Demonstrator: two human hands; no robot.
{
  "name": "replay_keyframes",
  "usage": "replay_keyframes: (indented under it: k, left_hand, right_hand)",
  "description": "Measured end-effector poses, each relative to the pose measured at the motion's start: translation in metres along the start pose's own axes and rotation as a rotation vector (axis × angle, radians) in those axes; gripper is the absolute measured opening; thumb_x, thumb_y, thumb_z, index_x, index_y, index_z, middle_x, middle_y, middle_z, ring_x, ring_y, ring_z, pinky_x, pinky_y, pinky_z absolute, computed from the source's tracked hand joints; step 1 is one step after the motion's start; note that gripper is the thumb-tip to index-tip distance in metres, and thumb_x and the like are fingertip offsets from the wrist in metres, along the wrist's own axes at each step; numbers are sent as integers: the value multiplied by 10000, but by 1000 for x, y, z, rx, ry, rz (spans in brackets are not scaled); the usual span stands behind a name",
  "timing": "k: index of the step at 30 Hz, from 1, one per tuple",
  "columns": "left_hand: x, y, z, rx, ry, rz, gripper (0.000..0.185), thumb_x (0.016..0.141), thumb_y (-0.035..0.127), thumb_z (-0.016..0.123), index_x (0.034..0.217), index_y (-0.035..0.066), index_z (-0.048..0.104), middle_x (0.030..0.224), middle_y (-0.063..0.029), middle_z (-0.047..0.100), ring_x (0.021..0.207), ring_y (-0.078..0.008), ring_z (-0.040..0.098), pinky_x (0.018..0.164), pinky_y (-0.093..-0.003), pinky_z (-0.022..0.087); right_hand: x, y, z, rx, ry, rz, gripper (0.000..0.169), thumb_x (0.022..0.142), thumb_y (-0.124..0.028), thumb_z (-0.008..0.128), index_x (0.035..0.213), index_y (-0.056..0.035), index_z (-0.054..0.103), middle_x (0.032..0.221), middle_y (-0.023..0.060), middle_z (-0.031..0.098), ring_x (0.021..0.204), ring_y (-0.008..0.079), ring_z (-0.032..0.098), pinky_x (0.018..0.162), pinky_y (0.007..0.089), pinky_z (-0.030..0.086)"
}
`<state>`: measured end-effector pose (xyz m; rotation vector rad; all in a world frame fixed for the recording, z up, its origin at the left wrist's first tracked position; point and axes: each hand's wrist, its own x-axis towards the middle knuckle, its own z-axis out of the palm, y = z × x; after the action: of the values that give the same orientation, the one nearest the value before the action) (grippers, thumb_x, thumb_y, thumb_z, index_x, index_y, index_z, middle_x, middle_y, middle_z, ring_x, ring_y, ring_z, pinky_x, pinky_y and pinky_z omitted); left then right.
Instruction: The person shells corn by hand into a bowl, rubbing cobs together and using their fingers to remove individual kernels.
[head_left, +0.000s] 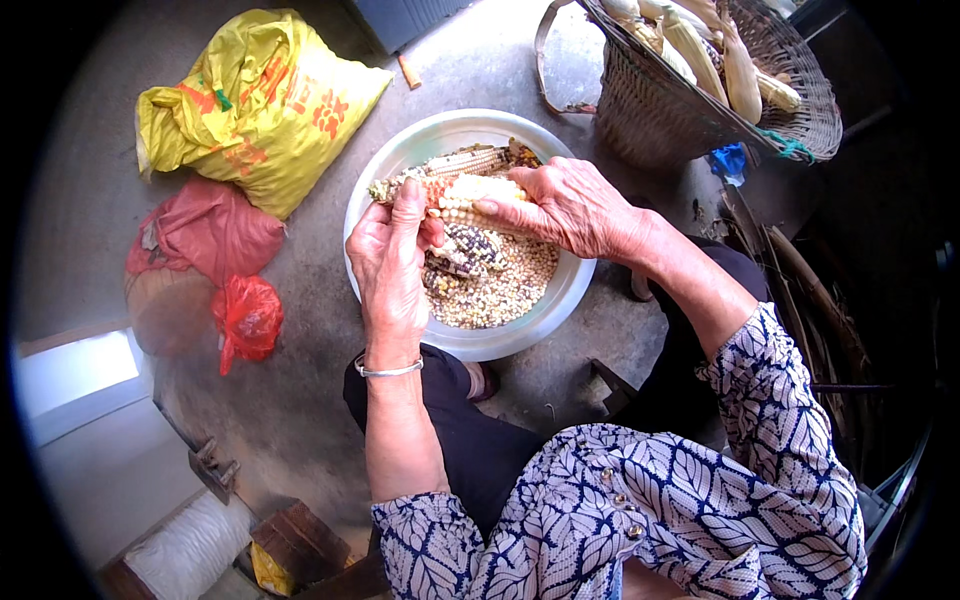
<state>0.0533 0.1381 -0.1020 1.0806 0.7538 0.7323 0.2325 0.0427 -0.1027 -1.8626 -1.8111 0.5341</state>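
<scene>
An ear of pale corn (480, 189) is held crosswise over a wide metal basin (577, 292). My left hand (394, 255) grips its left end, where a stretch of reddish cob shows bare of kernels. At the right end my right hand (574, 206) holds the ear, its thumb lying along the kernel rows. Below, the basin contains loose white and dark kernels (495, 300). A dark-speckled ear (476, 251) lies on those kernels, partly behind my left fingers. Another speckled ear (472, 160) rests toward the basin's far side.
A wicker basket (645, 105) with several husked ears (694, 49) stands at the upper right. Left are a yellow woven sack (300, 112), a pinkish-red bag (217, 225) and a red plastic bag (251, 319). Dry sticks (810, 277) lie at right. One carrot-like piece (409, 71) is on the floor.
</scene>
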Motion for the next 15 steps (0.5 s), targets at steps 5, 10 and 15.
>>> replay_keyframes:
  k: [5,10,15]
  left_hand:
    - [-2,3,0,-58,-59,15,252,920,238,571,956,-10,594,811,-36,594,655,-81,515,611,-223,436]
    - [-3,10,8,-109,-67,55,271,912,252,584,962,-15,582,791,-29,590,648,-79,503,634,-232,442]
    - [2,1,7,131,-25,99,324,871,285,643,981,-9,564,778,-19,589,633,-63,497,604,-199,424]
  right_hand:
    - [-1,6,-1,111,-32,-36,631,915,-555,409,831,32,624,510,99,516,487,210,571,505,361,446]
    - [1,0,-3,304,-120,206,624,931,-536,387,894,42,618,525,82,515,504,180,566,528,350,448]
    - [-1,14,16,50,94,-122,305,931,-354,473,1194,-230,565,556,145,522,508,278,585,449,407,421]
